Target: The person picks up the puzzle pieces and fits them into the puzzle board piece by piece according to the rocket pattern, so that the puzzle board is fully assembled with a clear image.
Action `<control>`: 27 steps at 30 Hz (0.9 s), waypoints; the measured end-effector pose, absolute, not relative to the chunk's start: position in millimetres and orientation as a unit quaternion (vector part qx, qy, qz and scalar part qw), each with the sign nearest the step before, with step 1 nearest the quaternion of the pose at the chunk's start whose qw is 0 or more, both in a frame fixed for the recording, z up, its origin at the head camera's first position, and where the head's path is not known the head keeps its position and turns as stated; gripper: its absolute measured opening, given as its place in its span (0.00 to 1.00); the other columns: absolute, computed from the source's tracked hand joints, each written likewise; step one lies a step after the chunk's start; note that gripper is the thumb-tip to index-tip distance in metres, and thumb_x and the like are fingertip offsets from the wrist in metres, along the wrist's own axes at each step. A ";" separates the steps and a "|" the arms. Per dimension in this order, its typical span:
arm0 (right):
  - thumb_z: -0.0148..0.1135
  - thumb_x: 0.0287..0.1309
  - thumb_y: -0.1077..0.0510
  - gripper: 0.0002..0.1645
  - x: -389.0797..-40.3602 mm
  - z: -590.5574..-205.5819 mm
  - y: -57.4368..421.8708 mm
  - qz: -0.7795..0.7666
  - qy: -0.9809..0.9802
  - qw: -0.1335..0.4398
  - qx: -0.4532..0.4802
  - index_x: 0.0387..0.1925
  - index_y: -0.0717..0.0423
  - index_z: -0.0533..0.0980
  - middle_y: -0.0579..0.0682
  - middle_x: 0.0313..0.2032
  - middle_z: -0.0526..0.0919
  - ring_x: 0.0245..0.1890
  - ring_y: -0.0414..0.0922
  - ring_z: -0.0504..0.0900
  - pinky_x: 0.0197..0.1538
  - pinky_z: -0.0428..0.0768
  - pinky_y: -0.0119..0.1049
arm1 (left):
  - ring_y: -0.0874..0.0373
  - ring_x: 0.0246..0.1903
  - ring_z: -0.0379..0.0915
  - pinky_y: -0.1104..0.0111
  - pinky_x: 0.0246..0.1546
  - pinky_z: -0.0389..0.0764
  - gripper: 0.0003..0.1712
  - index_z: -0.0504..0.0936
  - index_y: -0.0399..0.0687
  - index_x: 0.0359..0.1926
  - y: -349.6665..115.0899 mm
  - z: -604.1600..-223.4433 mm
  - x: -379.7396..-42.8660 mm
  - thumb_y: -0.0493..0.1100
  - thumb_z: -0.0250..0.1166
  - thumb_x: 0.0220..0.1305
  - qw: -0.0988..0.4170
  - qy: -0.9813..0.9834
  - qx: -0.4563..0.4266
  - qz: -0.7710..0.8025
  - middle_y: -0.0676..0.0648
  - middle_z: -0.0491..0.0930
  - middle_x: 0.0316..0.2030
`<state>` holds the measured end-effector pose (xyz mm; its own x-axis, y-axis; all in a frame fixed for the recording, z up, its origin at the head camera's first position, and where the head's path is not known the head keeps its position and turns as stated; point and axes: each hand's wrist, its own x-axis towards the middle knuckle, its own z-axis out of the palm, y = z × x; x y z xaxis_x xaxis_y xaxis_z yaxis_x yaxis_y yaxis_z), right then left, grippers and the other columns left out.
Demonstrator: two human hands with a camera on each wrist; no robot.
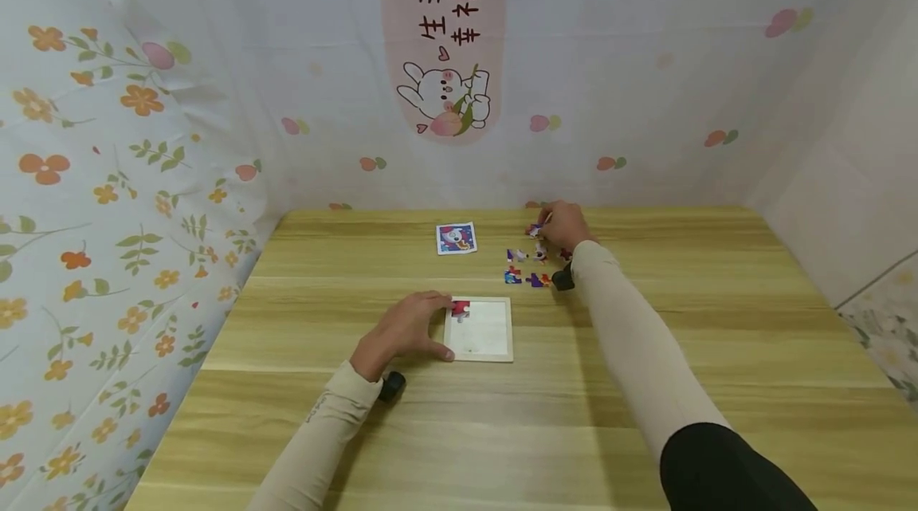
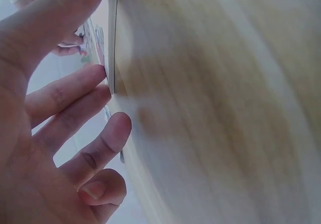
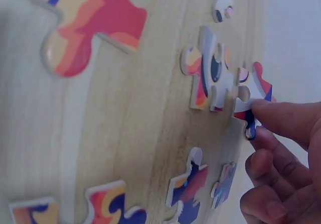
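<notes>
Floral and cartoon-printed cloth [image 1: 143, 136] is hanging on the walls around a wooden table [image 1: 717, 383], with a bunny banner [image 1: 446, 41] running down the back wall. The table's pale grain is filling most of the head view and both wrist views.

A person in beige sleeves is reaching over it with both arms. The left hand [image 1: 405, 329] is resting flat on the table at the left edge of a square puzzle tray [image 1: 488, 336]; its fingers [image 2: 70, 96] are lying nearly straight and spread, the tips touching the tray's rim, gripping nothing. One red piece [image 1: 460, 308] is sitting in the tray's upper left corner, and the remainder of the tray is showing white.

Farther back, the right hand [image 1: 562, 226] is stretching to the loose puzzle pieces [image 1: 527, 264], which are lying scattered just beyond and to the right of the tray. Its thumb and a fingertip [image 3: 286, 121] are pinching the edge of a small red, white and blue piece [image 3: 253, 96], which is sitting right beside another piece [image 3: 208, 73] on the wood; the remaining fingers are curling under. Several more pieces are lying apart nearby.

A small picture card [image 1: 456, 238] is lying flat to the left of the loose pieces, behind the tray.
</notes>
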<state>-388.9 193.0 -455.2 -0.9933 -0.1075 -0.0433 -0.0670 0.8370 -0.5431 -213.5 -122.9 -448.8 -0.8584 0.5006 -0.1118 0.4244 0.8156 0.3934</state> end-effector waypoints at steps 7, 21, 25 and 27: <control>0.58 0.66 0.64 0.10 -375.1 -442.7 190.7 -0.353 0.935 0.034 -0.025 0.42 0.63 0.84 0.64 0.46 0.85 0.41 0.54 0.81 0.38 0.78 0.39 | 0.44 0.68 0.70 0.51 0.69 0.70 0.52 0.76 0.45 0.66 -125.4 -447.5 -215.3 0.59 0.83 0.41 0.104 0.948 0.242 0.176 0.43 0.76 0.66; 0.58 0.68 0.62 0.11 -331.9 -442.4 192.5 -0.428 0.899 0.089 -0.022 0.46 0.61 0.83 0.62 0.47 0.85 0.34 0.48 0.78 0.36 0.77 0.37 | 0.44 0.68 0.70 0.52 0.69 0.69 0.51 0.76 0.43 0.66 -115.6 -450.3 -213.0 0.58 0.83 0.41 0.109 0.943 0.253 0.185 0.42 0.76 0.66; 0.59 0.68 0.62 0.10 -320.8 -438.8 182.4 -0.445 0.890 0.098 -0.026 0.45 0.62 0.83 0.61 0.46 0.85 0.35 0.50 0.80 0.38 0.80 0.39 | 0.44 0.68 0.69 0.52 0.69 0.69 0.51 0.75 0.43 0.66 -117.4 -449.6 -212.3 0.57 0.83 0.41 0.108 0.946 0.246 0.181 0.43 0.75 0.66; 0.59 0.68 0.61 0.11 -317.2 -435.7 178.6 -0.446 0.888 0.103 -0.035 0.45 0.62 0.83 0.61 0.47 0.85 0.38 0.50 0.80 0.39 0.80 0.38 | 0.44 0.68 0.69 0.52 0.70 0.69 0.51 0.75 0.43 0.66 -119.0 -448.3 -212.4 0.57 0.83 0.42 0.107 0.947 0.242 0.180 0.43 0.75 0.66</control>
<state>-317.2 178.6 -435.7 -0.9763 -0.1538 -0.1525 0.0304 0.5999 -0.7995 -212.4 -119.0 -448.3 -0.8596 0.4978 -0.1154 0.4210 0.8178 0.3924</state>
